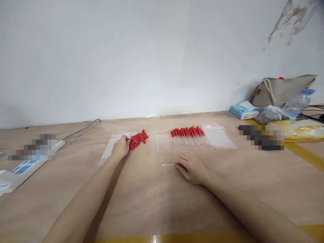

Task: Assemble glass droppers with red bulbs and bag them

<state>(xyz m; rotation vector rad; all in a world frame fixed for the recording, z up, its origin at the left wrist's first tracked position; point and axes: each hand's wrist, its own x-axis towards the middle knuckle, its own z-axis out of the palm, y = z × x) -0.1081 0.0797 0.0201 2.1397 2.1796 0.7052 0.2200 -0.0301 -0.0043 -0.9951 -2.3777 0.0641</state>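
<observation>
My left hand reaches to a heap of red rubber bulbs, its fingers closed on a bulb at the heap's left side. A clear plastic bag lies partly under that hand. Close to the table, my right hand pinches one end of a thin glass tube, which points left. Between and beyond the hands lies a row of bare glass tubes. To its right, several glass droppers lie side by side with red bulbs on their far ends.
Another clear bag lies right of the droppers. A white power strip with a grey cable is at left. At right are a blue tissue pack, a grey bag, a plastic bottle and a yellow package. A wall stands behind.
</observation>
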